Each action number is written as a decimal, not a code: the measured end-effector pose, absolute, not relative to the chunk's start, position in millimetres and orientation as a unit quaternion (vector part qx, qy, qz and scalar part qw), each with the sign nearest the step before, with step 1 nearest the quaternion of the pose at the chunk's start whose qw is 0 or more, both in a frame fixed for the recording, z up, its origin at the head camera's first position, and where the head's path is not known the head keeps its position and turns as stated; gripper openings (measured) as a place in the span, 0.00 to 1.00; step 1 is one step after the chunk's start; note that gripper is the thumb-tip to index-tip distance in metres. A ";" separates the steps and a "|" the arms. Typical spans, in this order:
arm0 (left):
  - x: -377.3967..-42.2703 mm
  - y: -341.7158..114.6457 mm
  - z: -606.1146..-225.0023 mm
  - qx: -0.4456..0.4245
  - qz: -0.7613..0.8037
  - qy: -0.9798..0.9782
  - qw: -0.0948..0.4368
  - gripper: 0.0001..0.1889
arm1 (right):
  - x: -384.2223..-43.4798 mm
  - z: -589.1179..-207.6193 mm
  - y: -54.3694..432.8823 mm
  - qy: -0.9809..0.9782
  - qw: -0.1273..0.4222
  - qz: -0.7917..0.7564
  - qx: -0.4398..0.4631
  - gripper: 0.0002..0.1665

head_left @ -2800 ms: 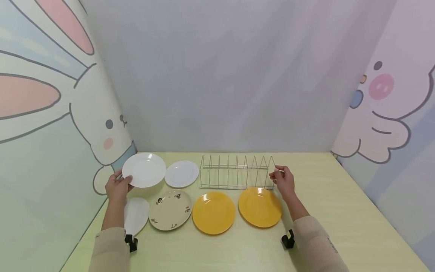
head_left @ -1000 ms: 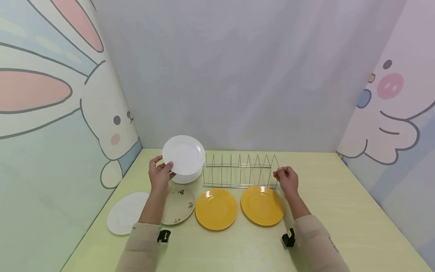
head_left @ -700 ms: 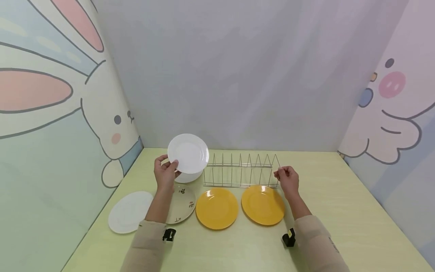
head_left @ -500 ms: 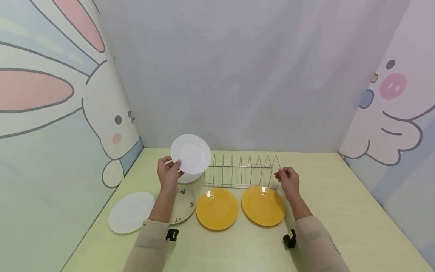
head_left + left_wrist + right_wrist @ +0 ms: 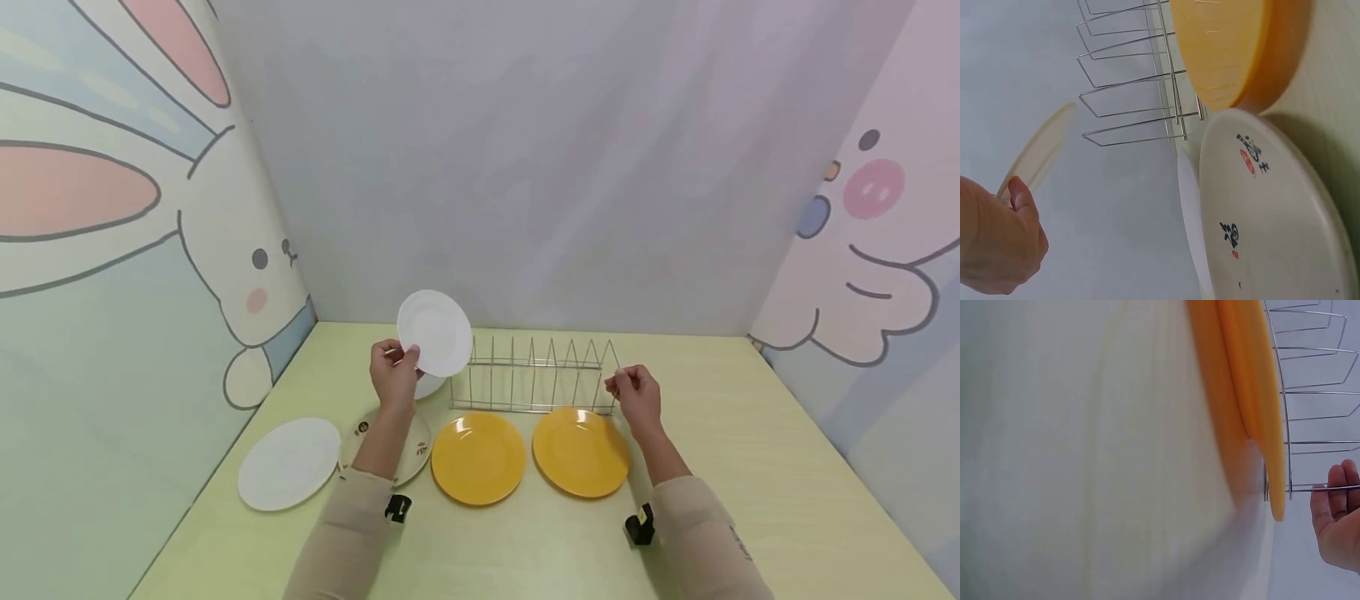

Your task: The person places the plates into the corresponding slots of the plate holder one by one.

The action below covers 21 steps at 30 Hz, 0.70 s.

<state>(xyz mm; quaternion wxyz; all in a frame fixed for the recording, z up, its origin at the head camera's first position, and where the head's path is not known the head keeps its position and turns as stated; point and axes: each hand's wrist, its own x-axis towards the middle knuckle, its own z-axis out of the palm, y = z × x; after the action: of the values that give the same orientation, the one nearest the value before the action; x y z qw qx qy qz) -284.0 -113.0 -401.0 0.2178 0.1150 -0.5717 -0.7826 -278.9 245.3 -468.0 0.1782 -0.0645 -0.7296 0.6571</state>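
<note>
In the head view my left hand (image 5: pixel 395 379) pinches a round white plate (image 5: pixel 435 333) by its lower left rim, thumb on the front face. The plate is tilted up in the air, overlapping the left end of a silver wire dish rack (image 5: pixel 534 409). From the left wrist view, the same plate (image 5: pixel 1038 150) shows almost edge-on, apart from the rack's wire loops. My right hand (image 5: pixel 637 400) holds the end wire at the rack's right side. Fingers (image 5: pixel 1337 487) curl around that wire in the right wrist view. No plates stand in the rack slots.
Two yellow plates (image 5: pixel 478 458) lie in front of the rack. Left of them sits a cream patterned plate (image 5: pixel 414 458), partly under my left forearm. A white plate (image 5: pixel 288 464) lies at far left; another white plate (image 5: pixel 429 387) is mostly hidden behind the held one.
My left hand has carried the white plate rightward and up from the far left to the rack's left end, tilting it steeper. The right hand stays on the rack's end wire.
</note>
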 end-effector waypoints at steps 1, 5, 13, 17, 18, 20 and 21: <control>-284.6 -111.0 -401.6 0.114 -0.782 -0.572 0.218 0.11 | -278.9 -468.3 245.5 -0.727 0.178 0.660 -0.065 0.13; -287.0 -104.4 -405.3 0.105 -0.781 -0.573 0.224 0.11 | -280.0 -470.0 246.1 -0.725 0.179 0.662 -0.064 0.14; -287.7 -93.4 -416.9 0.094 -0.767 -0.591 0.232 0.11 | -274.0 -460.7 244.0 -0.729 0.172 0.660 -0.063 0.10; -285.7 -89.9 -421.4 0.082 -0.769 -0.590 0.234 0.13 | -280.3 -469.8 247.5 -0.737 0.176 0.649 -0.059 0.12; -285.2 -89.0 -421.6 0.080 -0.769 -0.589 0.234 0.13 | -280.5 -470.3 247.6 -0.740 0.178 0.646 -0.056 0.12; -284.1 -87.4 -421.6 0.077 -0.770 -0.588 0.234 0.13 | -280.3 -470.9 247.6 -0.745 0.181 0.640 -0.050 0.13; -283.4 -86.6 -421.3 0.076 -0.771 -0.587 0.233 0.13 | -280.0 -470.9 247.7 -0.747 0.182 0.638 -0.046 0.13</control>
<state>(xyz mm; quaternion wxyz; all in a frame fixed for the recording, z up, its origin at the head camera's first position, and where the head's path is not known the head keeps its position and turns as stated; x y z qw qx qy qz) -283.4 -86.6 -421.3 0.2331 0.0760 -0.5873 -0.7714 -280.0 247.7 -470.9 0.1815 -0.0464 -0.7471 0.6378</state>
